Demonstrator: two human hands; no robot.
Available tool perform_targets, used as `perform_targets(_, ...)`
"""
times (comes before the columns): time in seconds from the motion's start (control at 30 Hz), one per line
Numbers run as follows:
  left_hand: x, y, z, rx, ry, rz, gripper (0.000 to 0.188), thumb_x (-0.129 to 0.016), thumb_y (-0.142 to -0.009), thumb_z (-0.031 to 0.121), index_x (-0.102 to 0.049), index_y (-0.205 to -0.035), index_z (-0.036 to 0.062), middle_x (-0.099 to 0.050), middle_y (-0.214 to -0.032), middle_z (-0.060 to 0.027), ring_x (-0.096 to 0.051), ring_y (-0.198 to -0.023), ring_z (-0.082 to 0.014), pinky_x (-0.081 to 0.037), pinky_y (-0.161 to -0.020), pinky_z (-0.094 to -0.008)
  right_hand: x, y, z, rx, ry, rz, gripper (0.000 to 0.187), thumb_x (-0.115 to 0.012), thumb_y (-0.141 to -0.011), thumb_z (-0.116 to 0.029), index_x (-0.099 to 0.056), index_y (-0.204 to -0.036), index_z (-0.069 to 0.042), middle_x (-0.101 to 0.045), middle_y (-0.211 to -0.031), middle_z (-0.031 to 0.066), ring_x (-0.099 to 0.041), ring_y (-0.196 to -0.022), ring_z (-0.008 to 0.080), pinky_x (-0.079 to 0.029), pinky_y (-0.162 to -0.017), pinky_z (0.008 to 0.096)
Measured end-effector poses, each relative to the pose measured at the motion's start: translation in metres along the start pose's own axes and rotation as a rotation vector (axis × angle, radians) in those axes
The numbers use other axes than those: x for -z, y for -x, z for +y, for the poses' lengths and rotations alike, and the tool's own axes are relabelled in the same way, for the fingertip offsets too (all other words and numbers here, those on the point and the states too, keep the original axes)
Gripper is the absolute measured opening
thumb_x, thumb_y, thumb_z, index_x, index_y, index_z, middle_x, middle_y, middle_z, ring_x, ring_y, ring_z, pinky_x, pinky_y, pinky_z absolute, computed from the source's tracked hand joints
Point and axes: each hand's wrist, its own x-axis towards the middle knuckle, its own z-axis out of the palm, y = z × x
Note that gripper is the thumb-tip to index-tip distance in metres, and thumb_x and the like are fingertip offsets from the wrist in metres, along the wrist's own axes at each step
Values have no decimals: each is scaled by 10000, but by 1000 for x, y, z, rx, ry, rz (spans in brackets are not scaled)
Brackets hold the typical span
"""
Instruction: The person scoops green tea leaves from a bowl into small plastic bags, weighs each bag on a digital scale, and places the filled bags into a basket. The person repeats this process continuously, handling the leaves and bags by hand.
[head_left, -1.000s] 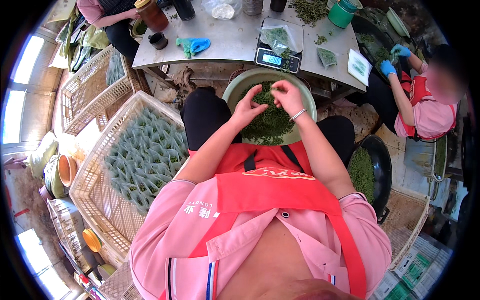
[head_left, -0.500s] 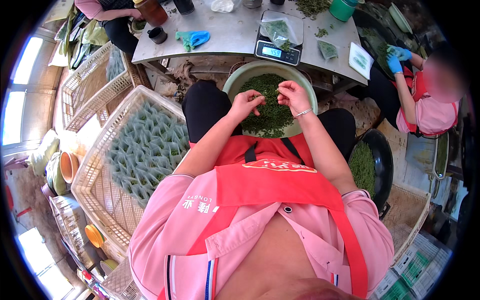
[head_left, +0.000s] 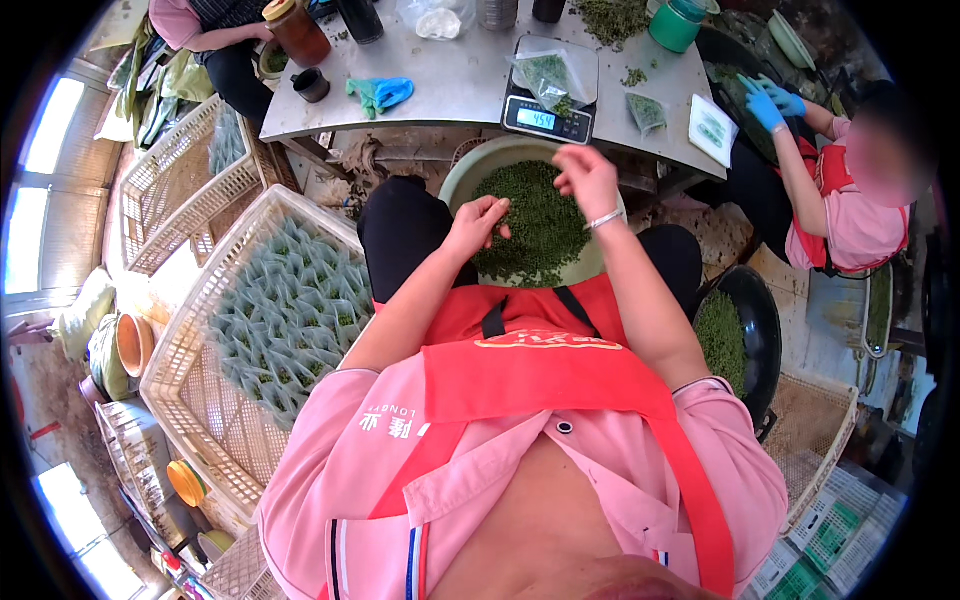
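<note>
Our left hand point(head_left: 474, 230) and right hand point(head_left: 592, 184) have drawn apart over the bowl point(head_left: 590, 264), so their close work seems broken off. The fingers curl loosely; we cannot tell whether they pinch anything. Green leaves point(head_left: 530, 232) lie heaped in the bowl.

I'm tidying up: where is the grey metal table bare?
Mostly between the crumpled blue-green bundle and the black digital scale; a slimmer patch separates the small clear bag of greens from the white rectangular panel. The far edge is crowded: amber lidded jar, black cylindrical container, loose green leaves.
</note>
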Motion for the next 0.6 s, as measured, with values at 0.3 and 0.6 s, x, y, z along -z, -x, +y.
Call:
perform_targets(0.3, -5, -4, 7, -78, 232, -182, 292, -518, -927, 259, -572, -1053, 1, -648, -815, -65, -525, -538, -66, -405, -450, -189, -18, 34, 27, -69, -20, -260, 86, -637, -813, -91, -602, -841, -18, -604, -709, 31, -580, -585, 91, -501, -499, 229)
perform_targets(0.6, 8, -13, -1, -107, 354, -82, 247, -638, -849, 143, -582, -1049, 10, -666, -908, -67, -579, -682, -76, -454, -541, -189, 0, 19, 15, -183, -723, -175, 70, -591, -854, -69, -565, -908, -32, -623, -817, 74, -656, -749, 209, -571, -660, 345)
